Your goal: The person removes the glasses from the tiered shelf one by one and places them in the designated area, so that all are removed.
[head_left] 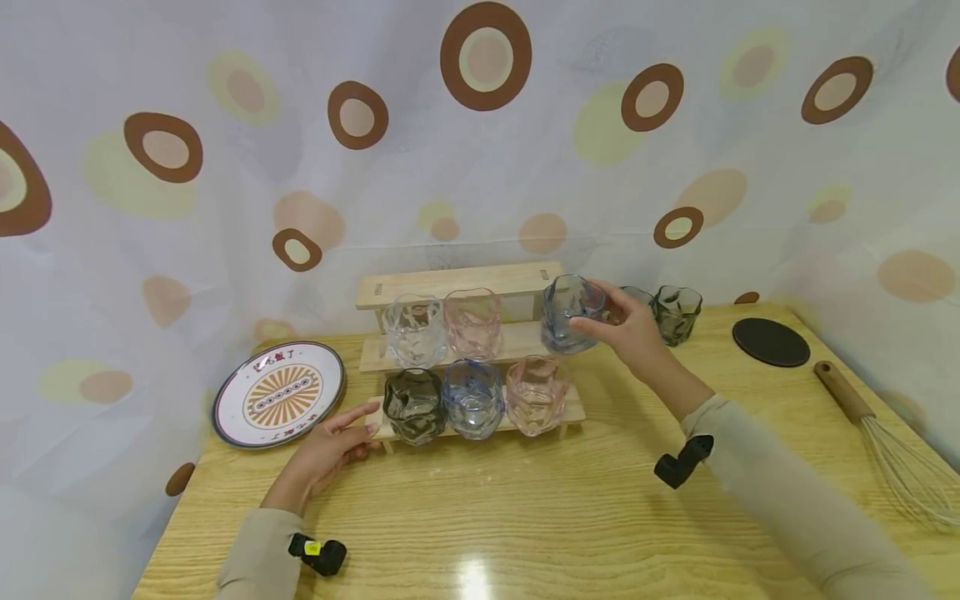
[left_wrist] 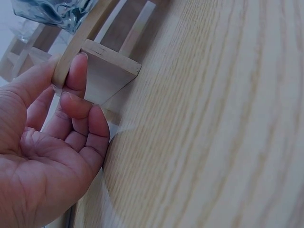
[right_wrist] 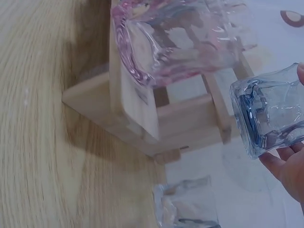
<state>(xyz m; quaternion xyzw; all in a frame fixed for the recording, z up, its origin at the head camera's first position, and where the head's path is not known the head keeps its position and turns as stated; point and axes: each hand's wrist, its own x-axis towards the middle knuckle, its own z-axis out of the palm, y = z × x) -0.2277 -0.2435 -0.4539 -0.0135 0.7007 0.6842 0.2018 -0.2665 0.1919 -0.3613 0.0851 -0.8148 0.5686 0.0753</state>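
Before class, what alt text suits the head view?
A right hand holds a blue glass at a tiered rack of five other glasses; the left hand grips its front shelf. At left is a plate; at right, two more glasses, a black disc and a whisk.

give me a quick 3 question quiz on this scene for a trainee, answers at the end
1. Multiple choice: what does the right hand hold?
a) the whisk
b) a blue glass
c) the plate

2. True or false: the left hand is holding a glass.

3. Count: how many glasses stand on the lowest step of the wooden rack?

Key:
1. b
2. False; it pinches the edge of the wooden rack.
3. Three: a dark glass, a blue-rimmed glass and a pink glass.
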